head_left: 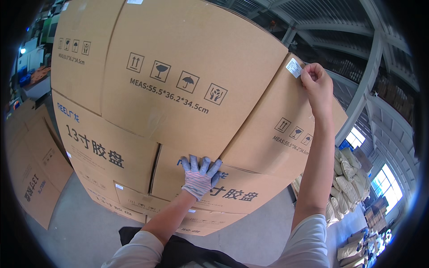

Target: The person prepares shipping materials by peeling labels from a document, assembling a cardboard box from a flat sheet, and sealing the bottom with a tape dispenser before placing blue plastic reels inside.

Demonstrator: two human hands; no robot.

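Rectangular label (293, 68), right grip (319, 85) pinching its edge, knit-gloved left grip (199, 177) splayed on cardboard carton (241, 181)

Cartons (178, 42) across the centre of the frame: brown cardboard, matt and fairly smooth, with a smooth white paper label (293, 68) at upper right. Glove (199, 179) at lower centre is striped knit cloth, its fingers coated matt grey; sleeve (310, 239) at the lower edge, soft, creased fabric. Farther out: smooth grey floor (263, 228) at bottom, rumpled fabric-like sacks (345, 175) at right, ribbed sheet-metal roof (330, 18) at upper right.
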